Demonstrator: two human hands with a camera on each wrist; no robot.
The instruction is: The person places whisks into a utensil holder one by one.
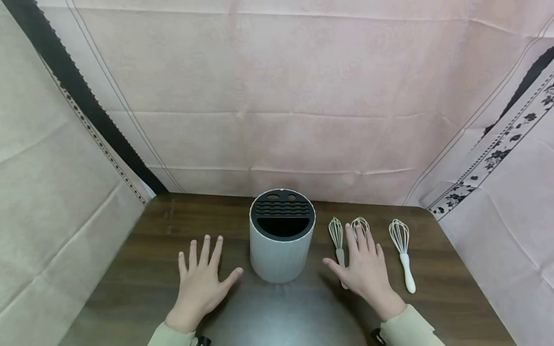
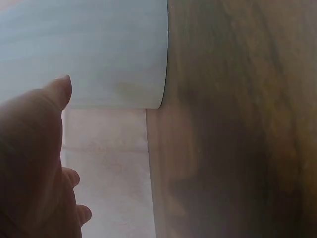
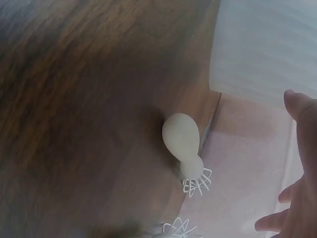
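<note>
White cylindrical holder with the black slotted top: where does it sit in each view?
Head: the white cylindrical holder with the black slotted top stands upright, just below centre.
Left wrist: the holder spans the upper left, its pale side only, cut off by the frame.
Right wrist: the holder fills the upper right, again cut off.
Shared landmark: the brown wood-grain table.

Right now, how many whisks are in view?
3: one whisk right of the container, partly hidden by the right hand; a second whisk mostly hidden by that hand; a third whisk to its right.
</note>
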